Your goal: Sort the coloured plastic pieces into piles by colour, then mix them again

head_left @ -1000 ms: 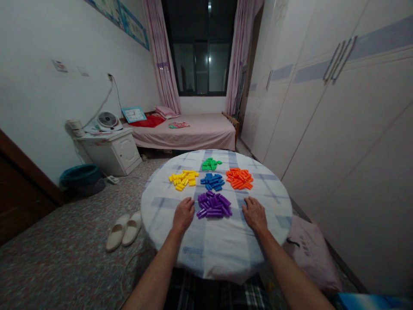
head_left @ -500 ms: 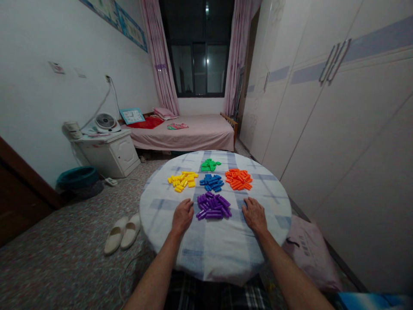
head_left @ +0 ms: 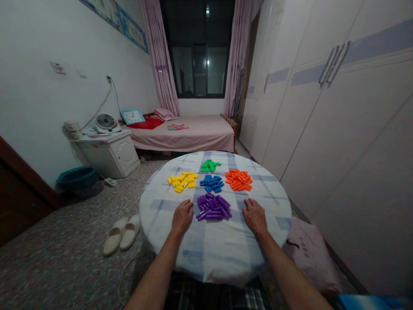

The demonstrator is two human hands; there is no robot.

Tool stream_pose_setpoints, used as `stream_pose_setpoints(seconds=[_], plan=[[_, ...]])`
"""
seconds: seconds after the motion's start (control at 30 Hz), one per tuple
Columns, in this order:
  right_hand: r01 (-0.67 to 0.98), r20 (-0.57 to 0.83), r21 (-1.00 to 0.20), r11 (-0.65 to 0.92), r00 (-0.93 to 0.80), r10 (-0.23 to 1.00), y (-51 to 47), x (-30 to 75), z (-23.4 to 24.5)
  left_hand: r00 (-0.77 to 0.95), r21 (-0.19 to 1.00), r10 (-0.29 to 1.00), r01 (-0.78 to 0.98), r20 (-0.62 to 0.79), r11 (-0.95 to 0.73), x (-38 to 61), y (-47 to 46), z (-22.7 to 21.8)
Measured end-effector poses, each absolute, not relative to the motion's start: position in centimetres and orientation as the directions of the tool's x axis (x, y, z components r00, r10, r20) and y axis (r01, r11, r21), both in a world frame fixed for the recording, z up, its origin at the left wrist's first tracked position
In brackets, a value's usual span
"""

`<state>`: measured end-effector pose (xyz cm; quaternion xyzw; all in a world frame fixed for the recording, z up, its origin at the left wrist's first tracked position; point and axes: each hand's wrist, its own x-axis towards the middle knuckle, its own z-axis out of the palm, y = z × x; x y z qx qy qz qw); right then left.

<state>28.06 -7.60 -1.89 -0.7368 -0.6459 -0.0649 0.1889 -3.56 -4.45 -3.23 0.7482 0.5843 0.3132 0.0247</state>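
My left hand (head_left: pixel 183 216) lies on the cloth just left of a pile of purple tube-like plastic pieces (head_left: pixel 214 206), its fingers loosely bent and nothing in them. On the other side of that pile rests my right hand (head_left: pixel 254 214), palm down, also holding nothing. Beyond the purple pile is a heap of blue pieces (head_left: pixel 211 183). Yellow pieces (head_left: pixel 183 181) lie to the left of the blue ones and orange pieces (head_left: pixel 238 180) to the right. A smaller heap of green pieces (head_left: pixel 210 165) lies farthest from me.
The round table (head_left: pixel 226 249) wears a white and blue checked cloth. A bed (head_left: pixel 193 133) stands behind it, a tall wardrobe (head_left: pixel 322 129) to the right. White slippers (head_left: pixel 115 237) and a pink bag (head_left: pixel 309 249) are on the floor. A white cabinet (head_left: pixel 121 153) carries a fan (head_left: pixel 106 122).
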Motion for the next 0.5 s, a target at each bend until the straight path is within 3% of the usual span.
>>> stream_pose_setpoints(seconds=[0.5], plan=[[0.976,0.335,-0.195,-0.094,0.156,0.929,-7.44,28.16,-2.04,0.102,0.419,0.891,0.855,0.442,-0.305,-3.46,-4.60,-2.86]])
